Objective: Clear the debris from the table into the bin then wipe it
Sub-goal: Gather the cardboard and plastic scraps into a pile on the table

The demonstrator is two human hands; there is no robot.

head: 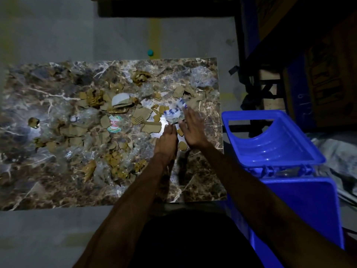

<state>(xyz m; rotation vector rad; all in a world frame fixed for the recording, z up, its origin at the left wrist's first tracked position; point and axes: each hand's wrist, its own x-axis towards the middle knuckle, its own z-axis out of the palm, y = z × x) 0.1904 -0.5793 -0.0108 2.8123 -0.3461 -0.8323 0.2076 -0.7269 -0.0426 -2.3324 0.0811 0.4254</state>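
Observation:
A marble-patterned table (201, 180) is strewn with several torn cardboard scraps (150, 127), clear plastic wrappers (202, 78) and a white paper cup (121, 99). A crumpled blue-and-white wrapper (174, 113) lies right of centre. My left hand (167, 140) and my right hand (193, 128) are side by side just below the wrapper, fingers stretched toward it and touching its near edge. Neither hand holds anything. The open blue bin (280, 147) stands to the right of the table, lid flipped back.
A small gold-coloured piece (33, 122) sits at the table's left. A teal ball (150, 52) lies on the floor beyond the far edge. Dark shelving and boxes (318, 74) stand at the right behind the bin. The scene is dim.

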